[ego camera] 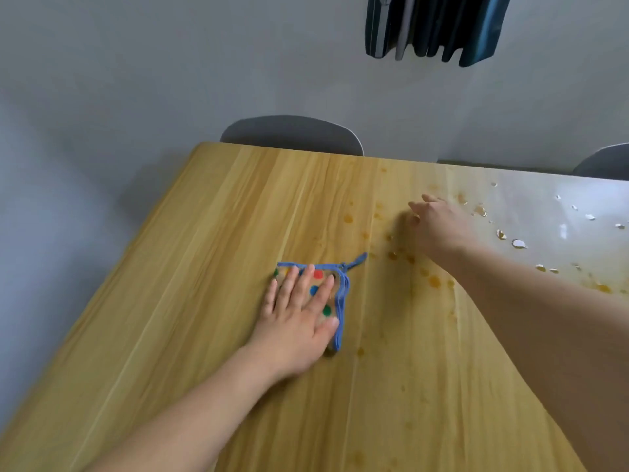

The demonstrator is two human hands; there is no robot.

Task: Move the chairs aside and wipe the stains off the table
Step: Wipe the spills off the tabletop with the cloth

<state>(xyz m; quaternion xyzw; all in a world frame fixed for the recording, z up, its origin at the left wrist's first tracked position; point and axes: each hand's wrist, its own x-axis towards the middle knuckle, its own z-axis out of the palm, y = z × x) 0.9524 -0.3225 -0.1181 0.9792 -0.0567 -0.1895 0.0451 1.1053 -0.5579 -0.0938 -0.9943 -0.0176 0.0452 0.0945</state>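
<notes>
We see an evenly bright, soft daylight scene. Strong glare whitens the far right of the table (pixel 544 212), suggesting light from that side. Our arms cast faint shadows. Wide-angle bending curves the edges, and fine detail looks slightly smeared.

One table (pixel 190 301) fills the view. Two chairs (pixel 292 132) stand at its far edge, one near the middle and a second (pixel 606 163) cut off at the right border. One cloth (pixel 340 294) lies on the wood, with at least three coloured dots showing on it: one red, one blue, one green. Two hands are in view, the left hand (pixel 299 318) and the right hand (pixel 439 223). Orange stains (pixel 434 281) dot the wood, well over a dozen, too many and too faint to count exactly. White shell bits (pixel 519 243) number roughly a dozen. One bundle of dark clothes (pixel 432 25) hangs on the wall.
</notes>
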